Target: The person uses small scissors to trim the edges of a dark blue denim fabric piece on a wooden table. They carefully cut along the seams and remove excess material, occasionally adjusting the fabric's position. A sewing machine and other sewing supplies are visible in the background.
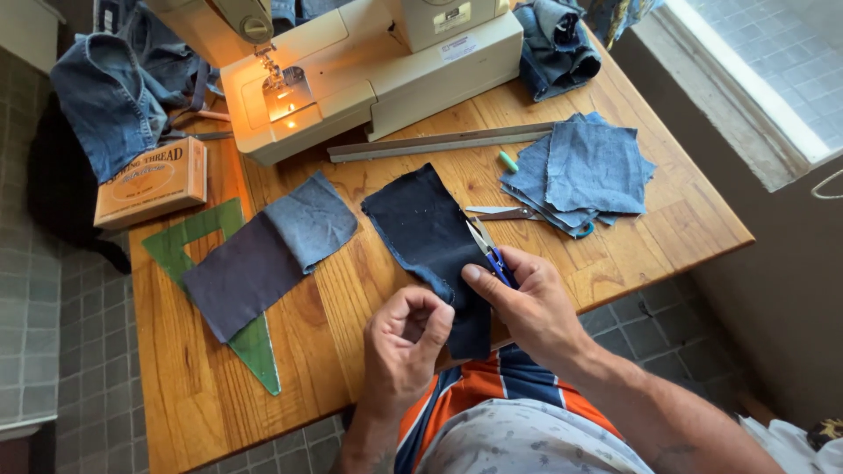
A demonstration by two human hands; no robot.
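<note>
Hands: right hand (531,307) closes its grip on small blue-handled snips (492,253), blades pointing away from the body; left hand (406,338) pinches the edge of the dark denim piece (435,250), fingertips curled shut on it.
Work piece: dark denim piece lies under both grips, its near end hanging over the table (202,386) edge toward the person's lap.
Progress: judging by what lies about, cutting seems well on; a stack of lighter denim squares (584,171) sits beyond the right grip, a joined two-tone strip (268,250) left of the left grip. Trimming on the dark piece looks unfinished.
Beyond the grips: larger scissors (505,213), metal ruler (439,143), sewing machine (369,61) with its lamp lit, green set square (250,347), thread box (149,180).
Surface: wooden plank table, worn.
Room: grey tiled floor (35,290); window sill (738,96) to the right.
</note>
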